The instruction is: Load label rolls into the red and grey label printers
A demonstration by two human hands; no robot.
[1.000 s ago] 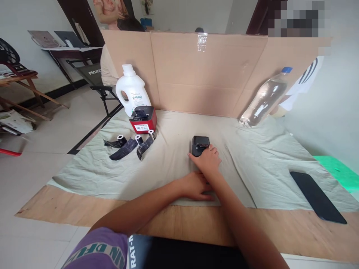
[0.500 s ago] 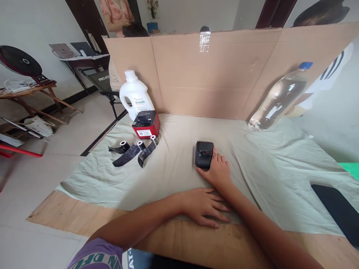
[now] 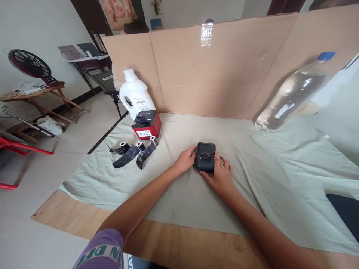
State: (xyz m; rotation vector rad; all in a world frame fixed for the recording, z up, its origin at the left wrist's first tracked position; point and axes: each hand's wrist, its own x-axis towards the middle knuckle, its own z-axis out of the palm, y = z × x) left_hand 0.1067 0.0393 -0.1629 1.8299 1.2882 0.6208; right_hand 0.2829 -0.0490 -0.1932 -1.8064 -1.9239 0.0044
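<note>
A small black label printer (image 3: 205, 164) with rounded corners lies on the cloth, a dark glossy strip showing across its top. My right hand (image 3: 221, 172) wraps its right side, thumb along the near edge and fingers by the right edge. Against the printer's left side is my left hand (image 3: 185, 160), its fingers curled in and their tips partly hidden. To the left lie dark label rolls (image 3: 141, 145), partly unwound, in front of a red and black box-shaped device (image 3: 146, 125).
A white detergent jug (image 3: 137, 93) stands behind the red device. The cardboard panel (image 3: 213, 78) walls off the back. A large clear bottle with a blue cap (image 3: 294, 93) leans at the right. At the right edge lies a dark phone-like slab (image 3: 346, 213). Pale cloth (image 3: 174, 201) covers the wooden tabletop.
My left hand has left its flat resting place near the front edge and moved forward to the printer's left side. The right hand stays on the printer. The view has shifted slightly.
</note>
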